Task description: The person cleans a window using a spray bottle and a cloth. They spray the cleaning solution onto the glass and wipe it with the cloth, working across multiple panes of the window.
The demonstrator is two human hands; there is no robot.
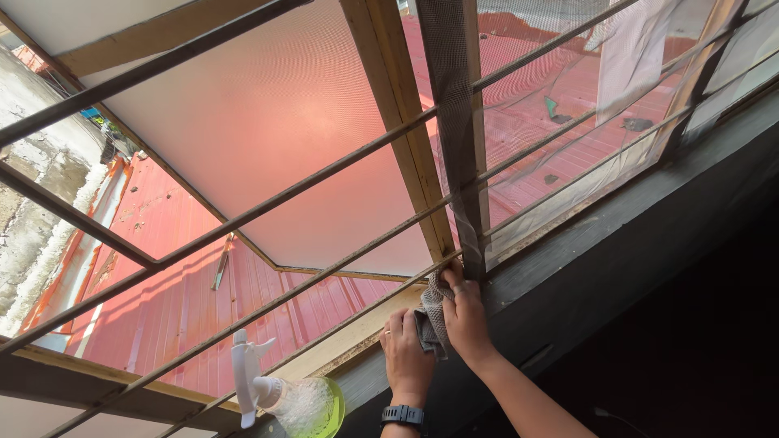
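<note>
Nearest, a clear plastic spray bottle point(304, 401) with a white trigger stands on the dark sill point(617, 243), within easy reach. The left hand point(406, 353) curls shut on a grey woven cloth point(434, 312); the right hand point(464, 312) closes over the cloth, pressing it where the mesh-covered wooden frame point(454, 122) meets the sill. Beyond the metal bars point(268, 203) lie red corrugated roofs point(187, 300).

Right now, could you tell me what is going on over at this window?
A person is at a barred window, both hands at the bottom of the frame. The right hand presses a grey cloth against the base of the dark mesh-covered upright, and the left hand, with a dark watch on its wrist, holds the cloth from below. A spray bottle with a white trigger stands on the sill to the left. Red metal roofing shows outside.
</note>
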